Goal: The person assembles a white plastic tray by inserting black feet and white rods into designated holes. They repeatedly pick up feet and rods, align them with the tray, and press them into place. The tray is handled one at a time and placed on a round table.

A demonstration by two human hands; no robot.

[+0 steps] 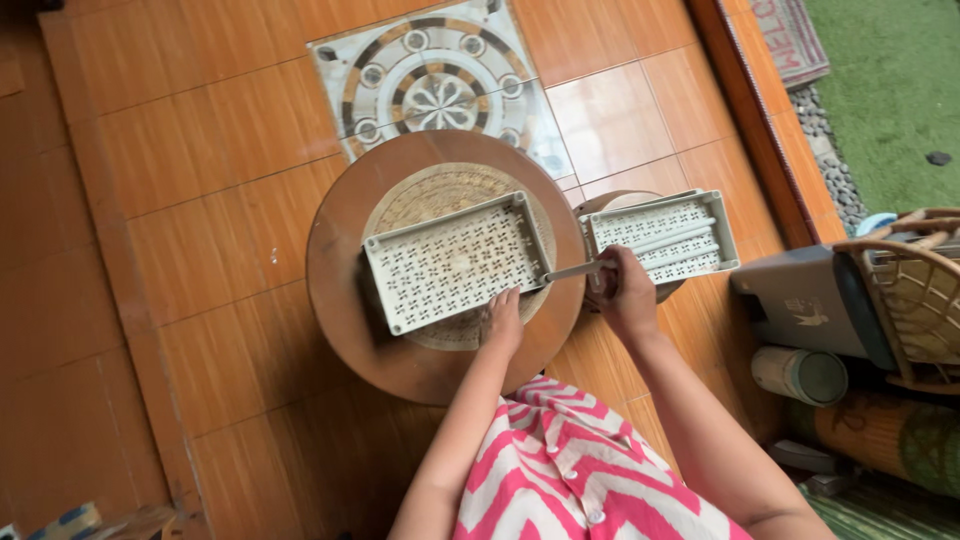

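Note:
A grey perforated plastic tray lies on a round woven mat atop a round wooden table. My left hand presses on the tray's near edge, fingers together and flat. My right hand is closed around a thin grey rod-like tool whose tip touches the tray's right end. A second grey perforated tray rests on a smaller round stool just right of the table, behind my right hand.
Orange-brown floor tiles surround the table, with a patterned decorative tile beyond it. At right stand a grey bin, a rattan chair, a cylinder, and green turf past a door sill.

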